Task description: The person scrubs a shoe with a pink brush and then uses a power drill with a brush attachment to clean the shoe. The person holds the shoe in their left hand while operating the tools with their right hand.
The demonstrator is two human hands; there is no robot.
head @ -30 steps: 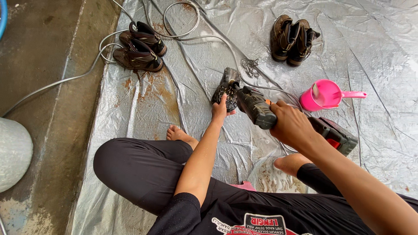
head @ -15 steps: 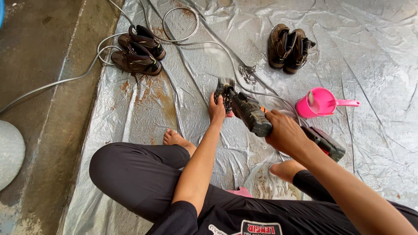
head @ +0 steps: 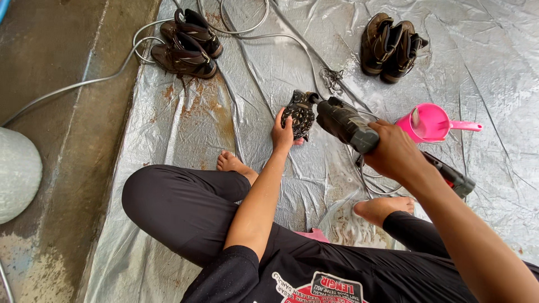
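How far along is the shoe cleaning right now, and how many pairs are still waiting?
Nothing looks finished. In hand: the left hand steadies a dark shoe on the wet tarp, while the right hand points a spray gun at it. Left: two dark pairs, one top left and one top right, lie apart; whether either is clean cannot be told. A pink scoop sits nearby.

- The shoe (head: 300, 114) is dark brown-black with a pale speckled pattern.
- The spray gun (head: 345, 123) is dark grey-green.
- The scoop (head: 431, 123) is bright pink.
- The tarp (head: 281, 168) is glossy silver-grey with rusty brown stains.
- The two pairs of boots (head: 188, 45) (head: 390, 47) are dark brown.
- The hose (head: 73, 87) is grey.
- The trousers (head: 179, 207) are plain black.
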